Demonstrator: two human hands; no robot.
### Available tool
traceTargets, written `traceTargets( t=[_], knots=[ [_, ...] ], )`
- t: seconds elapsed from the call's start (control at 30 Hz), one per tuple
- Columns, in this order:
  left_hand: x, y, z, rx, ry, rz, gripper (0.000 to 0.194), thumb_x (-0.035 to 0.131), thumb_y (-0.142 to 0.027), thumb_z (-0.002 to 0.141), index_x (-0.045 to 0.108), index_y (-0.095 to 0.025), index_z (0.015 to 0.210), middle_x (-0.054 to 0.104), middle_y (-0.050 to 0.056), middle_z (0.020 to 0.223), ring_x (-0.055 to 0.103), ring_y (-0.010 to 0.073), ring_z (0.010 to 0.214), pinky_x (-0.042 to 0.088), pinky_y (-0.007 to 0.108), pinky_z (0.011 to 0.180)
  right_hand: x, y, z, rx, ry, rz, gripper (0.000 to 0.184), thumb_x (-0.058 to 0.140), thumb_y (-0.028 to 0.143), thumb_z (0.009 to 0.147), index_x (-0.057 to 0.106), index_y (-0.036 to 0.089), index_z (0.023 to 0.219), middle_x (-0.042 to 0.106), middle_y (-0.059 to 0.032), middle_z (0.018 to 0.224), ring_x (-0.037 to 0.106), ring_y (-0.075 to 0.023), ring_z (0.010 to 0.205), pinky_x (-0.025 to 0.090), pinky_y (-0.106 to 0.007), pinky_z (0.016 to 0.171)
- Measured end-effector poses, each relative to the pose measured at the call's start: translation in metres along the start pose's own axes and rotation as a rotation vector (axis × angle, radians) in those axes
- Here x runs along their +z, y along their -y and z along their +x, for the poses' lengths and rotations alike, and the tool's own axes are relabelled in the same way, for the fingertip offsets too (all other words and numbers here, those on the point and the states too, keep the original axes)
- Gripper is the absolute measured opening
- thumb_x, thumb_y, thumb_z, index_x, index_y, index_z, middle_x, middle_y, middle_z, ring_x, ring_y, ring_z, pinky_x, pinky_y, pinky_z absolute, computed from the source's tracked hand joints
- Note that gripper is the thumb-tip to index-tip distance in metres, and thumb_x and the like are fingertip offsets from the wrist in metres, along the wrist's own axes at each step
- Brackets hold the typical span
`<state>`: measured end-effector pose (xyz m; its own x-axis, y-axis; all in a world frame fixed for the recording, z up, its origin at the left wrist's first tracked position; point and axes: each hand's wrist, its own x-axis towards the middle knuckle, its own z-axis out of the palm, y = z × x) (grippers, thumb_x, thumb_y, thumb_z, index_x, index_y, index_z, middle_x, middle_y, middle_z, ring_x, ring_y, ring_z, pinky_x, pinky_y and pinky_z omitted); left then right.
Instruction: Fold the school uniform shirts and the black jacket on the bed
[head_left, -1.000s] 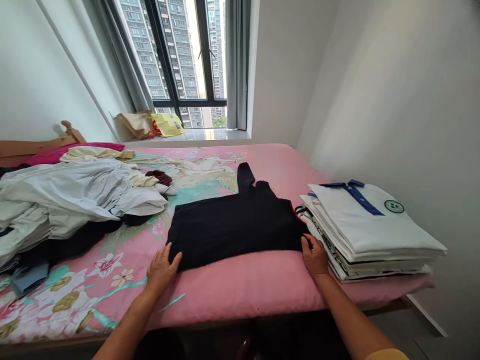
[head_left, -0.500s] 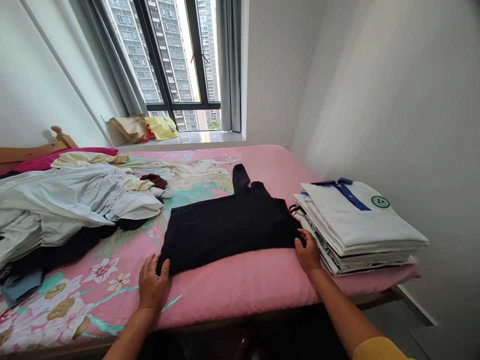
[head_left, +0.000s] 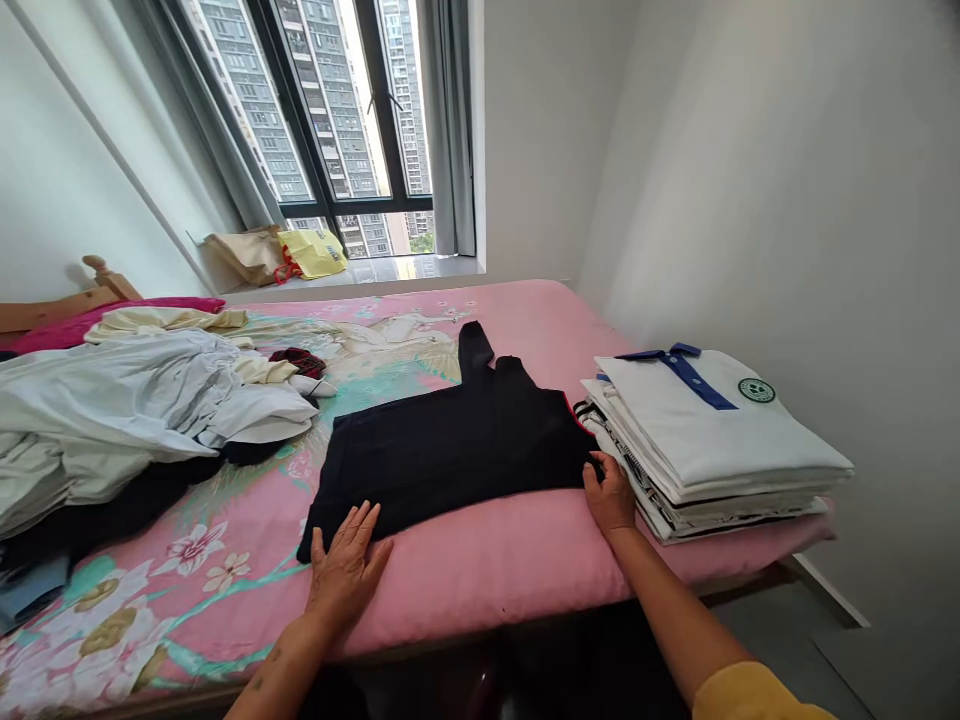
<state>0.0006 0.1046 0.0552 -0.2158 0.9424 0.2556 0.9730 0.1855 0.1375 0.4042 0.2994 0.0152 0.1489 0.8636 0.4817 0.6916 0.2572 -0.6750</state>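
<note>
A black long-sleeved top (head_left: 442, 440) with red trim at its neck end lies folded lengthwise on the bed, one sleeve pointing toward the window. My left hand (head_left: 346, 565) rests flat on the near corner of its hem end, fingers stretched out and spread. At the opposite end, my right hand (head_left: 611, 495) has its thumb and fingers curled on the neck-end corner of the top, gripping the cloth there. Just right of that hand stands a stack of folded shirts, the uppermost a white polo shirt (head_left: 720, 430) with a blue collar and a round green badge.
A loose heap of pale and dark clothes (head_left: 150, 390) covers the bed's left side. The pink floral bedsheet (head_left: 480, 570) drops at the near edge. Paper and yellow bags (head_left: 311, 253) sit on the window sill. A wall (head_left: 787, 200) borders the right.
My left hand has slid right along the hem end and flattened, its fingers now spread over the cloth. The hem's near corner lies further left. My right hand stays at the neck end.
</note>
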Motion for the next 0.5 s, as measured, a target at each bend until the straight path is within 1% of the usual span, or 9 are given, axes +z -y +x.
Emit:
traceTargets(
  t=[0.07,0.13,0.2,0.3,0.33,0.4,0.5],
  knots=[
    [-0.005,-0.003,0.008,-0.016,-0.024,-0.026,0.045,0.044,-0.039,0.086,0.049,-0.022,0.127,0.05,0.008,0.135,0.039,0.0256,0.128,-0.002,0.059,0.108,-0.001,0.002,0.001,0.001,-0.01,0.003,0.039,0.042,0.041,0.083,0.057,0.014,0.107,0.061,-0.0128,0.1,0.054,-0.0238,0.092,0.043,-0.039,0.085],
    [-0.012,-0.014,0.023,-0.019,-0.051,-0.071,0.039,0.045,-0.039,0.086,0.056,-0.023,0.119,0.055,0.008,0.129,0.042,0.0256,0.125,0.003,0.058,0.108,-0.002,0.003,0.001,0.006,-0.012,0.013,0.038,0.042,0.041,0.084,0.057,0.014,0.107,0.06,-0.0128,0.099,0.054,-0.0237,0.092,0.044,-0.039,0.084],
    [-0.02,-0.033,0.044,0.015,-0.042,-0.165,0.035,0.046,-0.04,0.085,0.059,-0.024,0.113,0.058,0.007,0.125,0.046,0.0246,0.121,0.013,0.054,0.109,-0.002,0.004,0.002,0.006,-0.011,0.02,0.037,0.041,0.04,0.085,0.057,0.014,0.106,0.06,-0.0129,0.099,0.054,-0.0238,0.092,0.044,-0.04,0.085],
    [-0.027,-0.071,0.084,0.08,0.05,-0.411,0.035,0.049,-0.041,0.083,0.062,-0.023,0.109,0.061,0.007,0.118,0.052,0.0228,0.113,0.033,0.041,0.103,-0.003,0.005,0.002,0.007,-0.011,0.026,0.035,0.042,0.039,0.086,0.056,0.015,0.106,0.06,-0.0123,0.099,0.055,-0.0233,0.092,0.044,-0.04,0.085],
    [-0.026,-0.085,0.1,0.064,0.091,-0.517,0.034,0.052,-0.041,0.081,0.064,-0.022,0.107,0.062,0.007,0.115,0.054,0.0229,0.11,0.037,0.038,0.099,-0.002,0.006,0.002,0.008,-0.013,0.028,0.035,0.042,0.039,0.086,0.056,0.015,0.107,0.06,-0.0121,0.099,0.055,-0.0233,0.092,0.044,-0.04,0.085],
    [-0.022,-0.111,0.132,-0.033,0.169,-0.724,0.032,0.06,-0.038,0.075,0.066,-0.021,0.101,0.065,0.007,0.109,0.058,0.0241,0.104,0.041,0.036,0.095,-0.001,0.006,0.002,0.01,-0.02,0.036,0.033,0.043,0.038,0.085,0.056,0.015,0.106,0.06,-0.0116,0.098,0.055,-0.0232,0.092,0.044,-0.04,0.085],
    [-0.006,-0.144,0.181,-0.181,0.229,-0.911,0.027,0.071,-0.031,0.064,0.069,-0.019,0.088,0.069,0.008,0.096,0.061,0.0255,0.095,0.043,0.036,0.091,0.0,0.005,0.003,0.018,-0.028,0.06,0.031,0.045,0.037,0.085,0.055,0.016,0.106,0.06,-0.0112,0.099,0.055,-0.0231,0.091,0.045,-0.04,0.084]
  ],
)
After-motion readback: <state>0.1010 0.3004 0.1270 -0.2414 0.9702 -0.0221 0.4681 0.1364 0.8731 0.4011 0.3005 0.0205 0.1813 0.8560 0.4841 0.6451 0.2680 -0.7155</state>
